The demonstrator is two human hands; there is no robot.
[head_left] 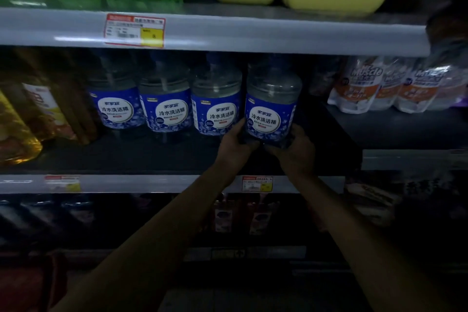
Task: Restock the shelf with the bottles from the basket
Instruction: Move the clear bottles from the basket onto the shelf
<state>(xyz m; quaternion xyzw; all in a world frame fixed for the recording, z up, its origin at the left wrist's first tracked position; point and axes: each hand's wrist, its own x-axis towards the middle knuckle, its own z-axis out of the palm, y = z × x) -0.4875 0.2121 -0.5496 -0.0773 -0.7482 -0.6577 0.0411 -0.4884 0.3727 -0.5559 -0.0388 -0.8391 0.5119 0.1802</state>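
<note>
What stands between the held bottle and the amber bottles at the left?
Three blue-label bottles stand in a row on the shelf between the held bottle and the amber bottles, in the head view.

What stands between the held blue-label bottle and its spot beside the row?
Nothing visible. Left hand and right hand grip the clear blue-labelled bottle low, right beside three matching bottles; the dark shelf around it shows no obstacle, white pouches stand further right.
</note>
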